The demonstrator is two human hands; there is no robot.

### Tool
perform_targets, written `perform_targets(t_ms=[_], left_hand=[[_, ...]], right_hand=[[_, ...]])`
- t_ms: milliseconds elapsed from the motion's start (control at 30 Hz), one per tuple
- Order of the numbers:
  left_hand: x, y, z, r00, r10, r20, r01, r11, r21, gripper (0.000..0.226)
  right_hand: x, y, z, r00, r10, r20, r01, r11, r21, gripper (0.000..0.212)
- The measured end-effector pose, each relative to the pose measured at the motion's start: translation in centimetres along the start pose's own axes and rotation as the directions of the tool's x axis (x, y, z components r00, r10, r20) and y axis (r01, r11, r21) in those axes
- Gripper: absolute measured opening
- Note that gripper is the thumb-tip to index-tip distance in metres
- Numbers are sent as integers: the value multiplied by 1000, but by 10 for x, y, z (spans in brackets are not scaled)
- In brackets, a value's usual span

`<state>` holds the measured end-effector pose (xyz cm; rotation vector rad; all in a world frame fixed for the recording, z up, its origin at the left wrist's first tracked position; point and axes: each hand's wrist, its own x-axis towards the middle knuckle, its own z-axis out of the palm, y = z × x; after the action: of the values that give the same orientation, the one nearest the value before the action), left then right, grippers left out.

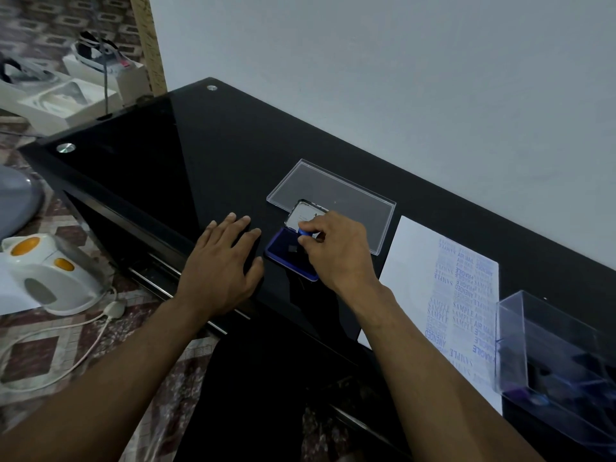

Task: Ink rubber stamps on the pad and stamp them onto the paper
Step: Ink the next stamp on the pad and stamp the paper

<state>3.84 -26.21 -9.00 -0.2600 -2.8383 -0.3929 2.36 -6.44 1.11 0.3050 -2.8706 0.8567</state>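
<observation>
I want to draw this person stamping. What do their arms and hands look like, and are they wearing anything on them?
Draw two bare arms coming in from the bottom of the picture. No sleeves show; both forearms are uncovered as far as the picture reaches. The left hand and the right hand have no gloves. I can see no rings, watch or bracelet on either wrist. Fingernails look short and plain.
</observation>
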Motion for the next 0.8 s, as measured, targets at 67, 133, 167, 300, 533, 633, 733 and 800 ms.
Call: perform_targets(t_ms=[67,133,167,300,533,633,733,800], left_hand=[[0,-1,0,1000,1,2,-1,1000,-2,60],[-1,-1,1,1000,-1,4,1,1000,-4,61],[-1,-1,1,1000,-2,3,2,1000,-7,61],[0,-2,1,1000,-1,1,1,1000,-15,61],[-1,-2,1,1000,-2,13,2,1000,-18,62],[-1,-1,0,1000,-2,5,2,1000,-27,61],[-1,-1,0,1000,-5,17,6,1000,-15,62],[-1,-1,-1,1000,-5,24,6,1000,-9,62]], right_hand=[[-2,0,-1,1000,-16,-17,16,1000,7,19],[-3,0,-1,1000,-21,-19,21,1000,10,17],[-3,-1,-1,1000,-21,-10,21,1000,10,16],[-3,-1,-3,1000,-22,1,22,1000,9,16],[-4,-1,-2,1000,-9,17,9,1000,17,19],[-3,-1,-2,1000,-1,13,1,1000,21,19],[-4,-1,-2,1000,5,17,-6,999,34,19],[-4,0,0,1000,7,20,-8,999,43,19]])
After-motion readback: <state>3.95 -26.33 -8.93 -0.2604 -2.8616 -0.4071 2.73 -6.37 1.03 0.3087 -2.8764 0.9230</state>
